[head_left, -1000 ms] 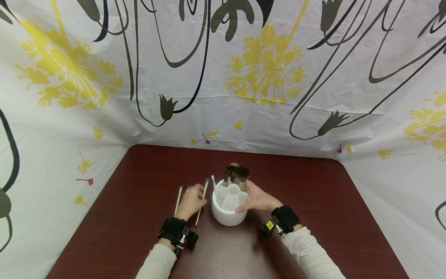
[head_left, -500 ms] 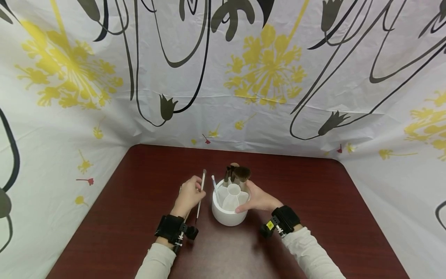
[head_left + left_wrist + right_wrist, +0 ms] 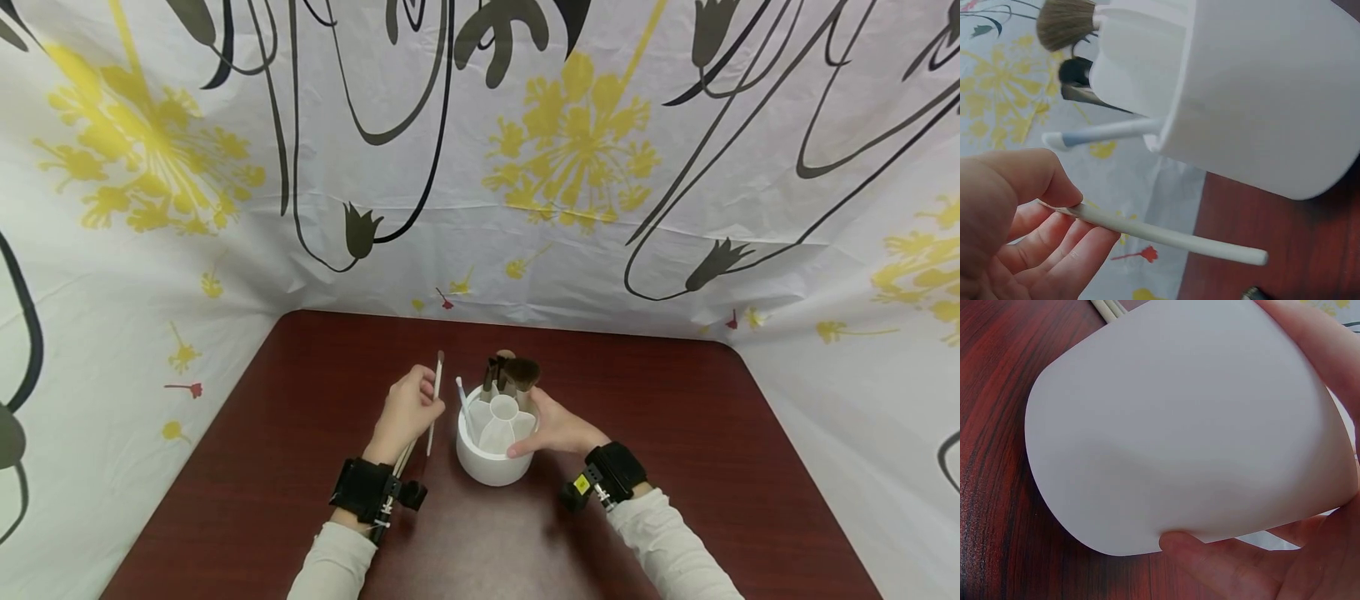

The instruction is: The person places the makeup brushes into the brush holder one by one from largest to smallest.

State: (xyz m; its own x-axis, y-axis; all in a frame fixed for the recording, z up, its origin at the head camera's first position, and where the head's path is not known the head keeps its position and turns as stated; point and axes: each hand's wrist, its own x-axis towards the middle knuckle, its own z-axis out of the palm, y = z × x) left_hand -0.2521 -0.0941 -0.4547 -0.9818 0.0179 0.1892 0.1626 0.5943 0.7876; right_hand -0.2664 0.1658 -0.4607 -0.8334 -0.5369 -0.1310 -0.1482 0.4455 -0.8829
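My left hand [image 3: 407,408] pinches a slim makeup brush [image 3: 438,379] between thumb and fingers, left of a round white brush holder [image 3: 489,468]. The brush's small brown head points up and away, its pale handle [image 3: 1179,240] down. My right hand [image 3: 562,427] grips the holder's right side, thumb at the front and fingers toward the back. Several dark-haired brushes, one a wide fluffy brush [image 3: 521,372], stand in the holder's rear compartments. A thin blue-and-white stick [image 3: 1107,132] leans at its left rim. The centre and front compartments hold nothing visible.
Pale brush handles [image 3: 406,457] lie on the dark red-brown table [image 3: 645,392] beside my left wrist, partly hidden by it; handle ends [image 3: 1109,309] show behind the holder in the right wrist view. A patterned white cloth [image 3: 480,283] hangs beyond the table's back edge.
My left hand has lifted the brush and moved it slightly up and away, bringing it more upright. The right hand and holder have stayed put.
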